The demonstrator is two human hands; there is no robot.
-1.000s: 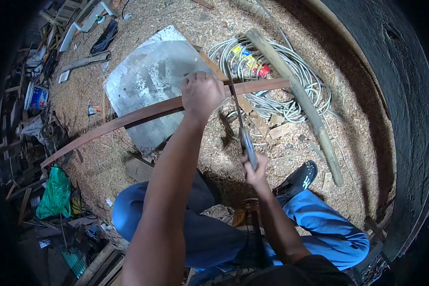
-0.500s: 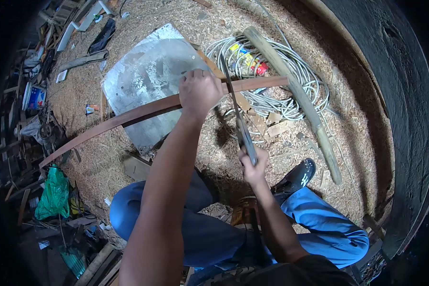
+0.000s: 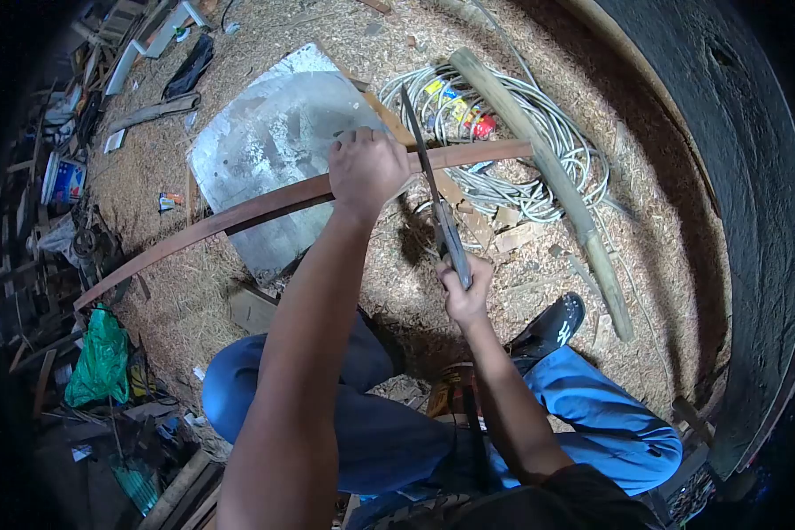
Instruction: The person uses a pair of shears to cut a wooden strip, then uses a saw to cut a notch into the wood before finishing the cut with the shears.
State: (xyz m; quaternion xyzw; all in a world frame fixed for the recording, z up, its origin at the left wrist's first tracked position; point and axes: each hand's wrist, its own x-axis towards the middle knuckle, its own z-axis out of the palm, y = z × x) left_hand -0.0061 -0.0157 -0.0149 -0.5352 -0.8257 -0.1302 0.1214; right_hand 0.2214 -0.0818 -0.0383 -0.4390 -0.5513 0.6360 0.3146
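Observation:
My left hand (image 3: pixel 368 172) is wrapped round a long reddish wooden strip (image 3: pixel 274 201), which looks curved in this view. Just right of that hand, the thin dark blade of a handsaw (image 3: pixel 427 168) crosses the strip, seen nearly edge-on. My right hand (image 3: pixel 465 287) grips the saw's handle, closer to my body, with the blade pointing away from me. The strip's right end overlaps a rough round pole (image 3: pixel 564 181). Its left part runs over a pale metal sheet (image 3: pixel 265 132) and down toward a green plastic bag (image 3: pixel 100 358).
A coil of grey cable (image 3: pixel 583 159) lies on the shavings-covered ground beneath the pole. Scrap wood and clutter (image 3: pixel 40 256) line the left side. A dark curved wall (image 3: pixel 746 177) stands on the right. My shoe (image 3: pixel 552 327) is beside the right hand.
My right hand has moved slightly away from me and to the left, pushing the saw forward along its length. The left hand and the strip have hardly shifted.

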